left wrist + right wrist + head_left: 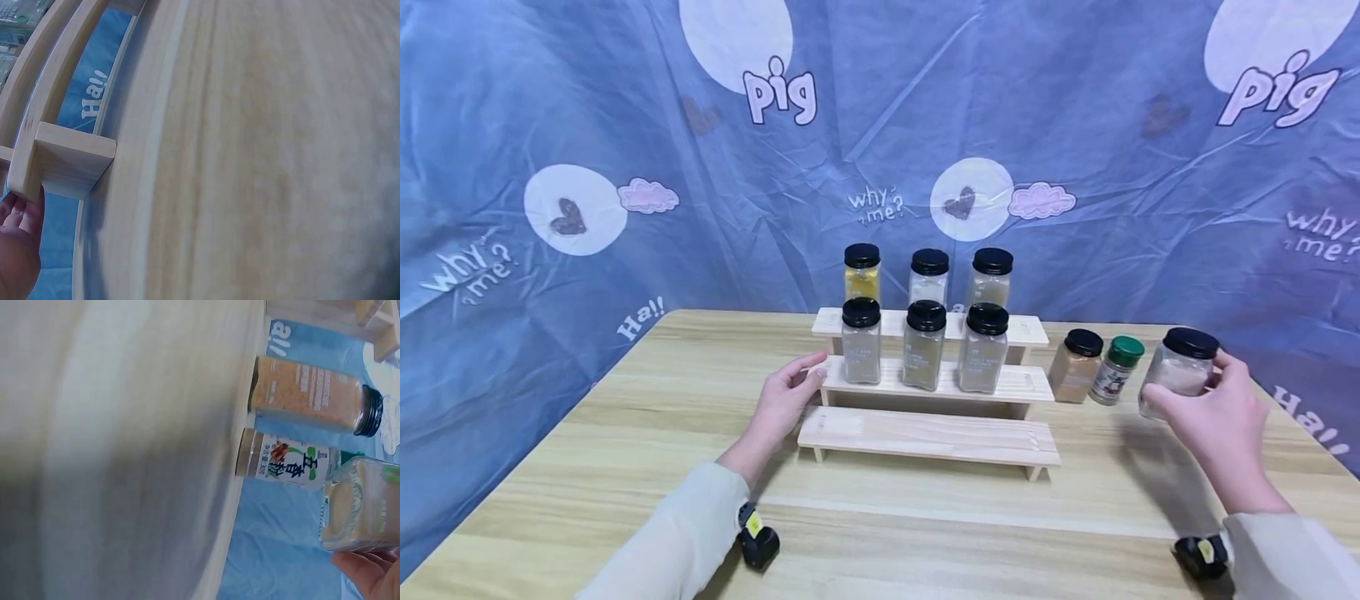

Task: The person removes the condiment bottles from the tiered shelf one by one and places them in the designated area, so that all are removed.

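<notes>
My right hand [1221, 417] grips a square glass jar [1178, 375] with a black lid and pale contents. It is raised off the table, its underside showing in the right wrist view. My left hand [784, 396] holds the left end of the middle step of a wooden tiered rack [925, 433], with fingertips at the board's end in the left wrist view. Three black-lidded jars [925, 350] stand on that middle step. Three more, including a yellow-filled jar [861, 275], stand on the top step, their lower parts partly hidden. The bottom step is bare.
To the right of the rack, a black-lidded jar of orange-brown seasoning [1077, 367] and a small green-lidded shaker [1117, 371] stand side by side on the wooden table [880, 542]. A blue printed cloth [880, 150] hangs behind the table.
</notes>
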`<state>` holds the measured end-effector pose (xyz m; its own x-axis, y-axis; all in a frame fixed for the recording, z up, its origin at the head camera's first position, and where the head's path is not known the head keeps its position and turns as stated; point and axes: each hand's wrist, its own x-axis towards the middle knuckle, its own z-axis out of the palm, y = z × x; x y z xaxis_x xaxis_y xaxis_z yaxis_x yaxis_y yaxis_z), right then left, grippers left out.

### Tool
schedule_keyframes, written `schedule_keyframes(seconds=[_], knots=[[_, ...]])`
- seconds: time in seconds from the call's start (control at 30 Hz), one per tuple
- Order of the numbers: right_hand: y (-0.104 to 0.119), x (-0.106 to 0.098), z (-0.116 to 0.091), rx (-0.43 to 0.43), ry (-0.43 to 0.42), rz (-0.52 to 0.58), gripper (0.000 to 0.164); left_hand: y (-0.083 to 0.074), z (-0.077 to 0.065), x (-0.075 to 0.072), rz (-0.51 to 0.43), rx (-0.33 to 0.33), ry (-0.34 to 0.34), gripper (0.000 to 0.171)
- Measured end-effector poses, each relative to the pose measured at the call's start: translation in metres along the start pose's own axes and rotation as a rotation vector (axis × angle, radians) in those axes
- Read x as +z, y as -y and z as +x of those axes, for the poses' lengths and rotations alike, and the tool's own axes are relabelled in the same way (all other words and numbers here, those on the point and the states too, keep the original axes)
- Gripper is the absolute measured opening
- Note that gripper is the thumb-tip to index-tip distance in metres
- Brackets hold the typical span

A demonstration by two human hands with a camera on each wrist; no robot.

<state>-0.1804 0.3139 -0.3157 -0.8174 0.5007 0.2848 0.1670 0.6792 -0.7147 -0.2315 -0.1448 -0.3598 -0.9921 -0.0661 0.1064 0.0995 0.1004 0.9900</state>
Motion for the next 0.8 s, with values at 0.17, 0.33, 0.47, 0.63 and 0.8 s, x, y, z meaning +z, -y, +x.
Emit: schedule_keyframes(seconds=[0.17, 0.33, 0.47, 0.63, 0.8], knots=[[-0.005, 0.001, 0.008, 0.010, 0.020, -0.002, 0.089, 0.000, 0.001, -0.001, -0.001, 0.010, 0.001, 0.035], [-0.012, 0.002, 0.019, 0.022, 0.065, -0.007, 0.091, 0.000, 0.000, 0.000, 0.006, 0.010, 0.005, 0.035], [-0.016, 0.005, 0.027, 0.041, 0.115, 0.013, 0.091, 0.000, 0.000, -0.001, 0.005, 0.002, 0.000, 0.034], [-0.020, 0.008, 0.035, 0.068, 0.148, 0.054, 0.093, 0.000, 0.000, -0.001, 0.017, 0.010, -0.006, 0.034], [-0.025, 0.011, 0.040, 0.079, 0.165, 0.080, 0.092, 0.000, 0.000, -0.001, 0.015, 0.008, -0.003, 0.034]])
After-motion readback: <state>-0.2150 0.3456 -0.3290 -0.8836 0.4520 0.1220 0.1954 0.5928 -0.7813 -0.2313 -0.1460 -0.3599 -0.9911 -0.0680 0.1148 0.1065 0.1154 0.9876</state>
